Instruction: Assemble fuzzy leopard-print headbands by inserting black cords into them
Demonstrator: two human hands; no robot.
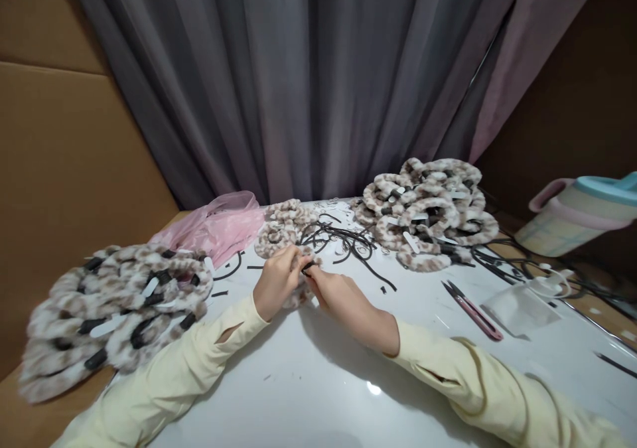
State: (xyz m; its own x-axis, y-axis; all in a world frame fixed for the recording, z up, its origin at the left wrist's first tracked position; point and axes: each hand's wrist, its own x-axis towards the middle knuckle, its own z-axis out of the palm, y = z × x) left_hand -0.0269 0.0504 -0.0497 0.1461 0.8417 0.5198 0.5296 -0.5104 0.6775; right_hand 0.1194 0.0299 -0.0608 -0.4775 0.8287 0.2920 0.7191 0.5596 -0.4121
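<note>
In the middle of the table, my left hand [279, 281] and my right hand [343, 300] meet with fingers closed. Between their fingertips shows a short black band [308, 268], pinched from both sides. Below it hangs part of a fluffy white-and-brown spotted ring [298, 297], mostly covered by the hands. Just behind lie more fluffy spotted pieces [286, 222]. Next to these is a loose heap of black cords [343, 235]. How the band joins the fluffy ring is hidden by my fingers.
Fluffy rings with black bands and white tags are piled at left [164, 262] and back right [428, 216]. A pink plastic bag [219, 222] lies back left. At right are pink-handled snips [472, 310], a white pouch [517, 305] and a lidded tumbler [572, 222].
</note>
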